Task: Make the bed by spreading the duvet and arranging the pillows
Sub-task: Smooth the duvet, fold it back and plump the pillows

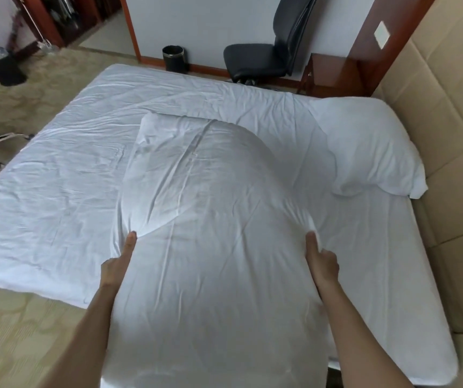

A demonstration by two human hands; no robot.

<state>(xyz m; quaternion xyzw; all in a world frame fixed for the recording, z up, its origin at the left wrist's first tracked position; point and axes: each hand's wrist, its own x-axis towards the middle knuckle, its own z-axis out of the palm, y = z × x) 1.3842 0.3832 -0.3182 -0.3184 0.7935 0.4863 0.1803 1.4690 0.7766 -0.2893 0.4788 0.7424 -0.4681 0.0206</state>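
Pillow (pixel 210 233) held up off the bed (pixel 392 261), long axis running away from the person, near end close to the body, far end tipped toward the bed's far side. Looks like mid-carry or a fluff-and-shake before placing; that's a guess.

L hand (pixel 117 264) on the pillow's left flank, thumb laid flat along the top face, other fingers hidden under/behind fabric. R hand (pixel 322 261) mirrors it on the right flank, thumb up top, cloth bunched at the thumb tip. Both closed onto the pillow case, pinching fabric plus filling. How deep the grip goes underneath: can't tell. Symmetric hold at mid-length prob. keeps the weight balanced and the case taut; creases fan out from each thumb.

2nd pillow (pixel 370 152) already lying at the head end by the padded headboard (pixel 448 135), toward the far corner, slightly askew. Space beside it on the near side of the head end is bare sheet, likely where the held one goes.

Duvet (pixel 57 191) spread over the foot half, wrinkled, near edge hanging just over the bed's near side. Top edge stops short of the pillow zone.

Beyond the far edge: office chair (pixel 266 51), small bin (pixel 174 58), bedside unit (pixel 322 77).

Next: swing right, lay it down alongside pillow 2, square to headboard. Risk: lands crooked.
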